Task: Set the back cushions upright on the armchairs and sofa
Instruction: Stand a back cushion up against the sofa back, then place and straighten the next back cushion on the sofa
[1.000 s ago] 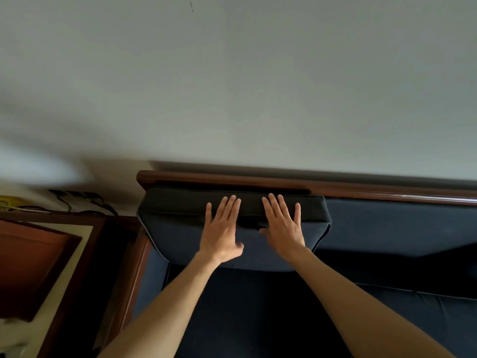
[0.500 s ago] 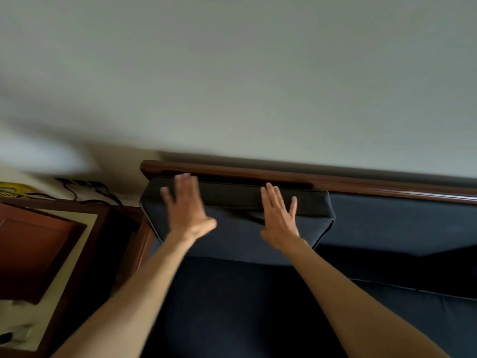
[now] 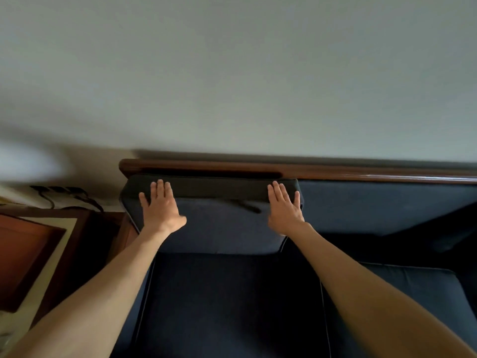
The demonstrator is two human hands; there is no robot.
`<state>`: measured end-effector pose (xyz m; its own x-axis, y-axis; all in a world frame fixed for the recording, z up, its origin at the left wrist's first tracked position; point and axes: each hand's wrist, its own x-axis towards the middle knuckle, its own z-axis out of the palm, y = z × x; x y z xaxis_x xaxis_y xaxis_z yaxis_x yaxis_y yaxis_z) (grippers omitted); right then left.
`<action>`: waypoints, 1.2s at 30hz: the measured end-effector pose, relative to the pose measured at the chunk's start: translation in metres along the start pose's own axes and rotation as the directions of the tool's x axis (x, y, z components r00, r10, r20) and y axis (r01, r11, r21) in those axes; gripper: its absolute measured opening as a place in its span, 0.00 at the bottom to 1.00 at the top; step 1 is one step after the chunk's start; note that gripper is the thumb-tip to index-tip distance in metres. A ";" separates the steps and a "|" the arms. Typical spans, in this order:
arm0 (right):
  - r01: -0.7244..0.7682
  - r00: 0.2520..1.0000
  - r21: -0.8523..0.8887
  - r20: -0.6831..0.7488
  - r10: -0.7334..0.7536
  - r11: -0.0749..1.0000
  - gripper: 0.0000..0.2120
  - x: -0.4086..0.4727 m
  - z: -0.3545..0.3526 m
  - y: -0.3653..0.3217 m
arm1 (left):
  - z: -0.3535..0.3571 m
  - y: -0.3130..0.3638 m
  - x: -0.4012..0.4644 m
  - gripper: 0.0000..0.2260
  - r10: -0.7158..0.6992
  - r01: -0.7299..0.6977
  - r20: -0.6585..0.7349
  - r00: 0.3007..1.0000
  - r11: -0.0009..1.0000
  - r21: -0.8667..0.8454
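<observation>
- At 9 o'clock in the view a wooden side table with a pale inset border sits just beside the sofa's left end; dark cables trail along the wall base at about 10 o'clock from the left hand.
- The left hand lies flat on the back cushion, palm down, fingers together and stretched toward 12 o'clock, fingertips reaching over the cushion's top edge near its left corner. It grips nothing; the hand is spread wide and simply presses on the fabric.
- The back cushion, dark navy with pale piping, stands upright at the sofa's left end, its top edge just under the wooden rail and its lower edge meeting the seat cushion at 6 o'clock.
- A small dark tab or crease marks the cushion face between the two hands; I cannot tell which.
- The right hand rests the same way near the cushion's right corner, flat and wide, fingers pointing to 12 o'clock, holding nothing.
- At 3 o'clock from that hand a second back cushion stands against the rail, with another seat cushion below it.
- A plain pale wall fills the upper half.
</observation>
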<state>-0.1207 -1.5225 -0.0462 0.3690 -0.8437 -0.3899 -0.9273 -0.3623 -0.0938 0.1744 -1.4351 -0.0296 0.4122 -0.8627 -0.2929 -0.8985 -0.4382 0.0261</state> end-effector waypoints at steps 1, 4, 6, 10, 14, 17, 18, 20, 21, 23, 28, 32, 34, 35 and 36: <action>-0.014 1.000 0.014 0.014 0.013 1.000 0.40 -0.008 -0.006 0.000 | -0.003 0.010 -0.009 0.44 0.023 -0.024 -0.033 0.999 1.000 -0.019; -0.015 1.000 0.066 -0.020 0.016 0.998 0.34 -0.039 -0.020 0.003 | -0.011 0.048 -0.042 0.35 0.165 -0.173 -0.076 0.983 0.978 -0.118; 0.008 0.999 0.121 -0.047 -0.003 0.993 0.29 -0.073 -0.035 0.008 | -0.025 0.083 -0.072 0.29 0.255 -0.267 -0.080 0.964 0.939 -0.218; 0.018 0.995 0.259 -0.099 0.008 0.966 0.24 -0.145 -0.069 0.032 | -0.063 0.162 -0.137 0.23 0.388 -0.373 -0.062 0.919 0.813 -0.446; 0.008 0.989 0.310 -0.141 0.038 0.951 0.20 -0.207 -0.091 0.077 | -0.083 0.236 -0.193 0.21 0.506 -0.495 -0.110 0.855 0.736 -0.462; -0.038 0.984 0.351 -0.152 0.096 0.936 0.19 -0.244 -0.090 0.122 | -0.083 0.279 -0.227 0.20 0.557 -0.528 -0.084 0.826 0.714 -0.460; -0.054 0.981 0.361 -0.155 0.117 0.931 0.19 -0.257 -0.086 0.140 | -0.078 0.294 -0.239 0.19 0.568 -0.531 -0.067 0.821 0.713 -0.459; -0.086 0.977 0.377 -0.147 0.152 0.922 0.20 -0.282 -0.073 0.179 | -0.063 0.325 -0.261 0.19 0.576 -0.530 -0.047 0.816 0.714 -0.458; -0.105 0.976 0.391 -0.136 0.170 0.914 0.20 -0.293 -0.066 0.198 | -0.053 0.341 -0.271 0.18 0.574 -0.526 -0.042 0.818 0.717 -0.458; -0.131 0.976 0.425 -0.101 0.191 0.896 0.20 -0.314 -0.047 0.239 | -0.029 0.374 -0.294 0.16 0.561 -0.510 -0.023 0.827 0.733 -0.450; -0.170 0.984 0.453 0.024 0.178 0.875 0.19 -0.358 0.020 0.344 | 0.051 0.452 -0.351 0.16 0.514 -0.446 0.053 0.856 0.786 -0.429; -0.258 0.964 0.466 0.178 0.197 0.846 0.18 -0.400 0.093 0.407 | 0.123 0.494 -0.405 0.16 0.490 -0.401 0.144 0.860 0.822 -0.404; -0.323 0.940 0.470 0.261 0.220 0.822 0.18 -0.418 0.132 0.424 | 0.157 0.504 -0.426 0.16 0.480 -0.391 0.170 0.861 0.836 -0.384; -0.356 0.924 0.469 0.304 0.231 0.808 0.18 -0.426 0.154 0.432 | 0.177 0.509 -0.434 0.16 0.479 -0.390 0.182 0.859 0.841 -0.374; -0.380 0.911 0.469 0.339 0.234 0.797 0.17 -0.432 0.176 0.439 | 0.195 0.511 -0.441 0.16 0.481 -0.392 0.194 0.855 0.844 -0.367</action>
<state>-0.6981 -1.2469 -0.0804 0.0979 -0.7190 -0.6881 -0.9087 0.2174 -0.3565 -0.4961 -1.2294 -0.0737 -0.1089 -0.8995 -0.4231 -0.8644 -0.1245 0.4872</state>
